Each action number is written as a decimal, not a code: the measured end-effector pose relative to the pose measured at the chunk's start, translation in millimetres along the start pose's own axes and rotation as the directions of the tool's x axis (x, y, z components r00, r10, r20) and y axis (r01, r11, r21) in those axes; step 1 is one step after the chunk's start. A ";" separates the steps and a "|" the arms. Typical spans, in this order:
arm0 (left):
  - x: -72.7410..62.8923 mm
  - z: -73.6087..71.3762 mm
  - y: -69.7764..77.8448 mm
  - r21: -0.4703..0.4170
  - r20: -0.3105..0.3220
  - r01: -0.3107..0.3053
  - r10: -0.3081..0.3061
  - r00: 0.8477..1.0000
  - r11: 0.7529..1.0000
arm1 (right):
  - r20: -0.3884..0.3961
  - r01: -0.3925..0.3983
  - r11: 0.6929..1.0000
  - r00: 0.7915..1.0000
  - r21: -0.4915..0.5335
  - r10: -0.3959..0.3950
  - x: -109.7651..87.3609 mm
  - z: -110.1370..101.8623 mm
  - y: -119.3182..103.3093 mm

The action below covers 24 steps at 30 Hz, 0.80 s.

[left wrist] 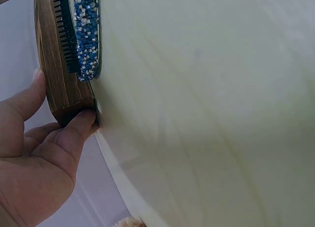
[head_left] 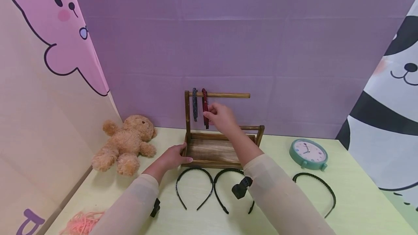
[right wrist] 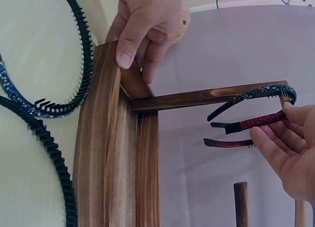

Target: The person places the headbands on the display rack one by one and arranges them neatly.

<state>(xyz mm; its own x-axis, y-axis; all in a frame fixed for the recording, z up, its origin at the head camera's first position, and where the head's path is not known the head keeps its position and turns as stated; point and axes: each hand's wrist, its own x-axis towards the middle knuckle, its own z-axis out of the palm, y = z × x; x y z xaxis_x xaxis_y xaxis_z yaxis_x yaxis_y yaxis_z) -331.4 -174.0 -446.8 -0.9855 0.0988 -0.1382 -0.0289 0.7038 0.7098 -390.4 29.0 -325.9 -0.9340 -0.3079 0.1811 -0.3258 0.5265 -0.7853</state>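
Observation:
A wooden rack [head_left: 213,150] with a tray base and a long upper bar stands against the backdrop. My left hand [head_left: 172,157] grips the left end of its tray, thumb at the front corner and fingers on the side. With thumb and fingers my right hand [head_left: 223,118] pinches a red glittery headband [head_left: 205,100], which hangs over the upper bar [head_left: 228,95]. To its left, a blue-silver glitter headband [head_left: 195,105] hangs on the same bar, near the post. In the right wrist view the red headband [right wrist: 261,120] shows both ends pointing away from the fingers.
In front of the rack lie a dark blue glitter headband [head_left: 189,169] and a black headband [head_left: 219,177], partly under my right sleeve. Another black headband [head_left: 323,182] is farther right, below a green clock [head_left: 308,152]. A teddy bear [head_left: 128,144] and pink yarn [head_left: 81,223] lie left.

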 end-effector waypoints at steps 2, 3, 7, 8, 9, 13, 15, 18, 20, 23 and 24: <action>-0.3 -0.3 0.1 0.001 0.001 -0.001 0.001 1.000 1.000 | -0.003 0.004 1.000 1.000 -0.009 -0.004 -0.8 1.0 2.2; -0.3 -0.3 0.0 0.003 0.002 0.000 0.000 1.000 1.000 | -0.005 0.003 1.000 1.000 -0.020 -0.003 -1.4 1.6 3.1; 0.6 -0.2 -0.1 0.004 0.001 0.005 -0.005 1.000 1.000 | -0.006 -0.007 0.999 1.000 -0.043 0.006 -2.6 2.8 4.5; 0.8 -0.4 -0.2 0.005 0.000 0.003 -0.003 1.000 1.000 | -0.006 -0.010 0.999 1.000 -0.047 0.009 -2.6 2.9 4.4; 1.0 -0.6 -0.1 0.008 0.000 0.001 -0.001 1.000 1.000 | -0.005 -0.014 0.999 1.000 -0.049 0.014 -2.5 3.0 4.3; 1.0 -0.7 0.0 0.017 0.002 -0.011 0.011 1.000 1.000 | -0.010 -0.024 0.999 1.000 -0.047 0.023 -2.1 2.4 4.2; 0.6 -1.0 0.6 0.027 0.001 -0.017 0.017 1.000 0.999 | -0.011 -0.025 0.999 1.000 -0.047 0.024 -2.2 1.6 4.4; -0.2 -1.7 1.7 0.036 0.002 -0.024 0.024 1.000 0.999 | -0.004 -0.020 0.999 1.000 -0.048 0.020 -3.3 -0.6 5.4; -0.7 -2.0 1.9 0.041 0.003 -0.028 0.028 1.000 0.999 | 0.004 -0.023 0.998 1.000 -0.051 0.023 -5.1 -2.8 6.5; -0.9 -2.0 0.9 0.040 0.005 -0.026 0.026 1.000 0.999 | 0.012 -0.026 0.998 1.000 -0.063 0.027 -8.3 -7.5 8.2; -0.9 -2.0 0.2 0.040 0.004 -0.025 0.024 1.000 0.999 | 0.012 -0.024 0.997 1.000 -0.069 0.025 -9.5 -9.7 8.7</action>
<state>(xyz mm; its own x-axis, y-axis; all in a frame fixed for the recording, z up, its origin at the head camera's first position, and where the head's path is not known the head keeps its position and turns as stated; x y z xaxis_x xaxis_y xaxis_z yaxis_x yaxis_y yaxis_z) -330.8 -175.3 -445.1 -0.9852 0.1187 -0.1235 0.0019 0.7285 0.6850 -385.7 44.2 -328.8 -0.9399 -0.3046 0.1544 -0.3129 0.5870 -0.7467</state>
